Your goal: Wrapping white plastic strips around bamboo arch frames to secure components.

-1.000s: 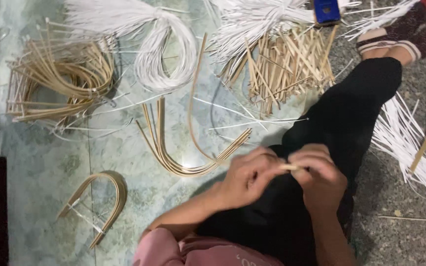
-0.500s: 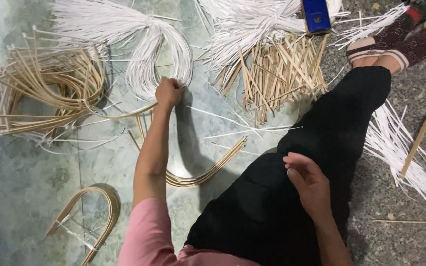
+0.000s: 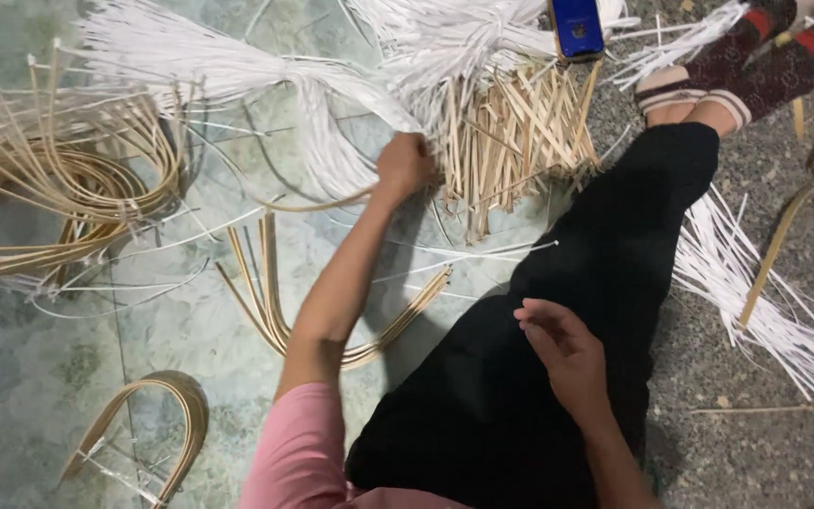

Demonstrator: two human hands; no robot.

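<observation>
— Two hands, two different jobs: which one is on the material?

— My left hand (image 3: 405, 165) is stretched out across the floor, fingers curled shut at the near edge of the pile of short flat bamboo sticks (image 3: 511, 141). I think it grips a stick or two there, though the knuckles hide what is inside the fist.

— And the other one?

— My right hand (image 3: 562, 349) rests on my black trouser leg (image 3: 558, 311), fingers loosely bent and close together, with a thin pale sliver (image 3: 523, 327) showing at the fingertips; whether I am pinching it I cannot tell.

— What lies about your left hand?

— Just to its left sits a bundle of white strips (image 3: 332, 155), tied and bent into a loop, with more white strips fanned out above. Under my forearm lies a set of bent bamboo splints (image 3: 270, 311) curved like a U. Farther left is a bigger heap of curved splints (image 3: 58, 188), and near my elbow a small arched bundle (image 3: 157, 415).

— Anything at the top?

— Only a blue phone (image 3: 575, 25) lying on the white strips above the stick pile
</observation>
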